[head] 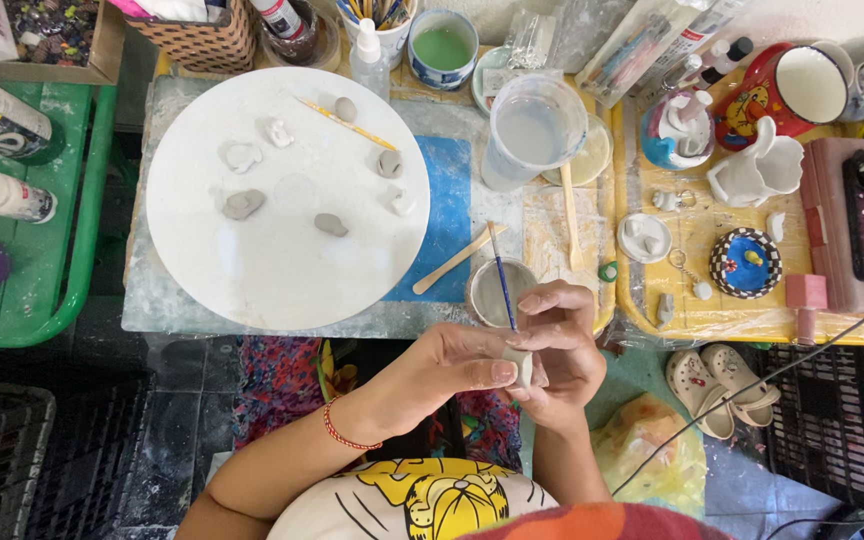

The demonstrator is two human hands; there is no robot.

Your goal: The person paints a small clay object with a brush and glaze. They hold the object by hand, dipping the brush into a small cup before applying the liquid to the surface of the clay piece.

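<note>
Holding a small pale clay piece (520,366) just below the table edge, the person's two hands meet at about six o'clock from the big white round board (287,195). The left hand (457,365) comes in from eight o'clock, its thumb and fingers closed on the piece's left side. The right hand (557,345) wraps it from the three o'clock side, fingers curled tight, and also pinches a thin blue-handled brush (501,280). The brush's long axis runs up toward twelve o'clock, leaning slightly left, with its upper end over a small grey cup (497,290) on the table. The working tip is hidden between the fingers, so I cannot tell exactly where it touches the clay. Both hands are equally close to the piece, since both are clamped on it.

On the round board lie several small grey and white clay shapes (243,204), well apart from the hands, with a yellow stick (344,123) toward twelve o'clock. A wooden tool (457,260) lies at ten o'clock from the hands, half on a blue mat (447,200). A clear plastic jug (532,130) of cloudy water stands at twelve o'clock, beyond the grey cup. To the right, at two o'clock, a yellow tray (697,235) holds painted ceramic pieces. Between the hands and the cup nothing stands in the way but the table edge.
</note>
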